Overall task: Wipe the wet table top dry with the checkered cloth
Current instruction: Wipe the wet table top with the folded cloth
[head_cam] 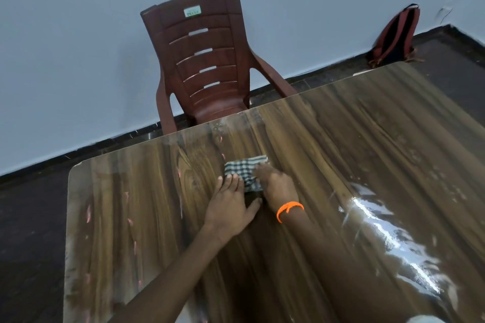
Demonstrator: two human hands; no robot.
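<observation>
A folded green-and-white checkered cloth [245, 170] lies on the wood-grain table top [147, 217], near the middle towards the far edge. My right hand [278, 186], with an orange band at the wrist, lies flat on the cloth's right half and presses it down. Just left of it, my left hand [231, 200] rests flat on the table with straight fingers, its fingertips at the cloth's near-left edge. A wet, glossy patch [393, 238] with water streaks shines on the right side of the table. Droplets also show near the far edge [223, 126].
A dark red plastic armchair [202, 60] stands against the far edge of the table, in front of a pale blue wall. A red-and-black backpack [396, 37] leans on the wall at the right. The floor around the table is dark.
</observation>
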